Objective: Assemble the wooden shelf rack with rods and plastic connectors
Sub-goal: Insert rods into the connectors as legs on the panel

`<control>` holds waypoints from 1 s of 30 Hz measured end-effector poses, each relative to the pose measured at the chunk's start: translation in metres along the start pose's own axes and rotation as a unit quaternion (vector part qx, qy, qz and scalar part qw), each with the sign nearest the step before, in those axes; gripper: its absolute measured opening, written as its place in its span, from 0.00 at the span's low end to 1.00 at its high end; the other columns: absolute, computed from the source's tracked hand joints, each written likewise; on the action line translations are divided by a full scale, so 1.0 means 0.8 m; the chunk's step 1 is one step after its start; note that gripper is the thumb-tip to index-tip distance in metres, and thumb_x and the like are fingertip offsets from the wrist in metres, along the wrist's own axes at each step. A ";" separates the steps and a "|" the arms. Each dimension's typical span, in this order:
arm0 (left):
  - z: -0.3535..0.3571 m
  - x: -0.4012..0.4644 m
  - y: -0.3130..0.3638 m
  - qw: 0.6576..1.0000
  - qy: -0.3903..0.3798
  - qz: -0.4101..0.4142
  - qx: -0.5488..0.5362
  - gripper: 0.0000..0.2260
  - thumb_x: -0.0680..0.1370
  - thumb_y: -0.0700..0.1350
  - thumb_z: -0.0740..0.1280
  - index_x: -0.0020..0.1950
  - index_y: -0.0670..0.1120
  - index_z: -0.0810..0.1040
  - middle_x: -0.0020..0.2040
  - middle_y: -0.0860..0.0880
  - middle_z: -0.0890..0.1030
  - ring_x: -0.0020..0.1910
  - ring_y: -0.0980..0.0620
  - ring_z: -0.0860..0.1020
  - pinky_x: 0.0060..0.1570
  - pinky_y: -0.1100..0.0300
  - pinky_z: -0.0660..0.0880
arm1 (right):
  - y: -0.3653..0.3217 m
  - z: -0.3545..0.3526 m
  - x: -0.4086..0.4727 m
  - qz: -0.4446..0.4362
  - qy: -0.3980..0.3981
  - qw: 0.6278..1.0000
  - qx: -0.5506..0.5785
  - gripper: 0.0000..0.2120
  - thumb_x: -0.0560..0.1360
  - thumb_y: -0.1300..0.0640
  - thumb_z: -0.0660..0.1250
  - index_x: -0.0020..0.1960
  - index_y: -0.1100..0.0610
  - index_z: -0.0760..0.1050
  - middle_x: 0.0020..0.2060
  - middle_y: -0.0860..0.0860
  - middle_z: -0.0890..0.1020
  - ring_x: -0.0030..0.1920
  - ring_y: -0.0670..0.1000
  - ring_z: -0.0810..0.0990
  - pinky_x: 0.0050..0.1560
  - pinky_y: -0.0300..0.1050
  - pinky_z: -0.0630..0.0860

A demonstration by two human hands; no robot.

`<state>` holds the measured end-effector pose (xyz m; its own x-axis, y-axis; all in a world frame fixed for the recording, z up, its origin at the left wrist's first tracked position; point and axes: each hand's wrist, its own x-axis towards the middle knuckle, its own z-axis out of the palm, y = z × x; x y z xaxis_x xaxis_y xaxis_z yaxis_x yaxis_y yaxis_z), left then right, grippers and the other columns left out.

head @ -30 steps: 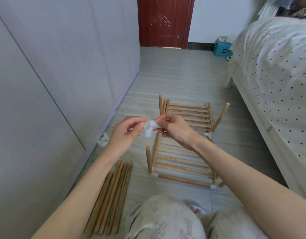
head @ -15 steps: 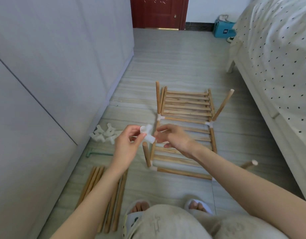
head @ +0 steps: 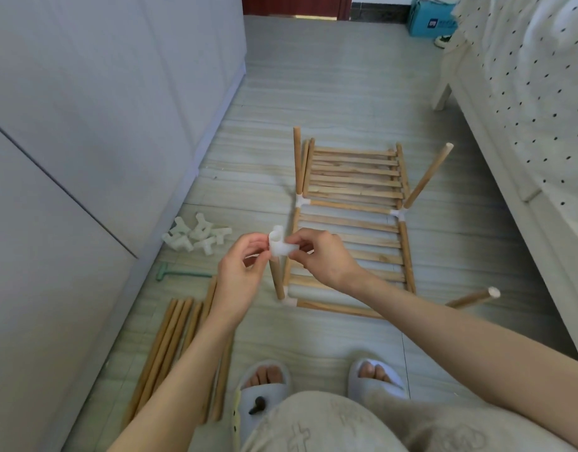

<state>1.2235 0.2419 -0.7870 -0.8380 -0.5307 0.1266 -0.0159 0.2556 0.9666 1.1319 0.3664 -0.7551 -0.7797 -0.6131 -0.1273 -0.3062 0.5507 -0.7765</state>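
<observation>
I am pinching a light, stiff plastic connector [head: 280, 244] by its ends between my left hand [head: 240, 267] and right hand [head: 325, 257].

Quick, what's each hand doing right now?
Left hand: pinching the white plastic connector.
Right hand: pinching the same connector's other side.

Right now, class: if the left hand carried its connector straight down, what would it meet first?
Probably the top of the upright rod at the rack's near-left corner. The left hand and right hand hold the connector seemingly just above it, though depth is unclear.
</observation>
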 end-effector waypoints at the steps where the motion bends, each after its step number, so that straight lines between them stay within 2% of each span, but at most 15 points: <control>1: -0.001 0.000 -0.002 1.000 -0.002 0.001 -0.003 0.17 0.74 0.31 0.66 0.48 0.54 0.76 0.46 0.55 0.81 0.48 0.61 0.79 0.49 0.72 0.72 | 0.000 0.001 0.001 0.000 0.001 1.000 0.005 0.11 0.75 0.62 0.67 0.56 0.59 0.78 0.49 0.52 0.82 0.47 0.47 0.77 0.48 0.32 0.69; 5: -0.002 -0.005 -0.012 1.000 -0.018 -0.022 -0.008 0.18 0.75 0.32 0.66 0.49 0.57 0.75 0.47 0.55 0.81 0.49 0.61 0.79 0.49 0.71 0.73 | 0.004 0.005 0.001 0.005 -0.006 1.000 0.016 0.10 0.74 0.63 0.68 0.55 0.58 0.79 0.44 0.49 0.80 0.44 0.45 0.76 0.45 0.31 0.69; 11: 0.001 -0.009 -0.029 0.997 -0.020 -0.071 -0.022 0.15 0.74 0.32 0.67 0.51 0.51 0.75 0.48 0.50 0.81 0.51 0.55 0.80 0.48 0.70 0.74 | 0.008 0.008 0.000 -0.009 -0.001 1.000 0.003 0.10 0.74 0.63 0.68 0.54 0.59 0.79 0.47 0.51 0.82 0.44 0.45 0.76 0.46 0.32 0.70; 14: 0.003 -0.006 -0.034 0.996 -0.031 -0.076 -0.022 0.15 0.74 0.33 0.68 0.50 0.53 0.74 0.46 0.54 0.82 0.51 0.58 0.80 0.48 0.68 0.74 | 0.009 0.010 -0.001 -0.026 -0.011 0.999 -0.023 0.11 0.74 0.62 0.67 0.56 0.58 0.79 0.49 0.51 0.82 0.45 0.44 0.75 0.48 0.29 0.68; 17: 0.005 -0.003 -0.039 0.995 -0.039 -0.082 -0.031 0.15 0.75 0.35 0.67 0.47 0.57 0.76 0.44 0.59 0.83 0.50 0.60 0.80 0.49 0.65 0.74 | 0.010 0.009 0.000 -0.039 -0.020 0.997 -0.061 0.11 0.75 0.61 0.66 0.57 0.58 0.77 0.50 0.52 0.82 0.48 0.47 0.77 0.49 0.33 0.69; 20: 0.005 -0.004 -0.046 0.983 -0.071 -0.130 -0.109 0.16 0.79 0.36 0.60 0.48 0.55 0.82 0.50 0.53 0.84 0.53 0.57 0.80 0.51 0.64 0.74 | 0.011 0.011 0.000 -0.047 -0.024 0.994 -0.096 0.12 0.76 0.60 0.65 0.58 0.58 0.77 0.49 0.54 0.82 0.50 0.52 0.78 0.51 0.40 0.72; 23: 0.003 0.002 -0.043 0.947 -0.098 -0.214 -0.221 0.16 0.82 0.47 0.55 0.50 0.56 0.83 0.54 0.51 0.83 0.57 0.58 0.79 0.53 0.64 0.72 | 0.011 0.013 -0.002 -0.061 -0.017 0.992 -0.111 0.12 0.76 0.60 0.64 0.59 0.58 0.77 0.50 0.54 0.82 0.50 0.54 0.78 0.53 0.45 0.73; 26: 0.006 0.014 -0.039 0.925 -0.160 -0.256 -0.233 0.19 0.81 0.58 0.52 0.52 0.56 0.82 0.55 0.54 0.83 0.56 0.63 0.78 0.55 0.61 0.68 | 0.012 0.014 -0.002 -0.076 -0.021 0.988 -0.129 0.13 0.76 0.60 0.64 0.60 0.59 0.77 0.51 0.55 0.82 0.51 0.55 0.78 0.53 0.47 0.72; 30: 0.010 0.020 -0.037 0.924 -0.195 -0.270 -0.189 0.16 0.78 0.63 0.56 0.48 0.61 0.83 0.54 0.56 0.82 0.54 0.66 0.77 0.51 0.56 0.71 | 0.013 0.013 -0.005 -0.096 -0.020 0.984 -0.151 0.12 0.77 0.60 0.63 0.59 0.59 0.77 0.48 0.55 0.81 0.48 0.54 0.77 0.50 0.46 0.72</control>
<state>1.2058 0.2326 -0.8151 -0.8975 -0.1471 -0.4157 -0.3596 -0.3013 0.8831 1.1373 0.3687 -0.7690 -0.6716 -0.7405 -0.0246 -0.5985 0.5618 -0.5712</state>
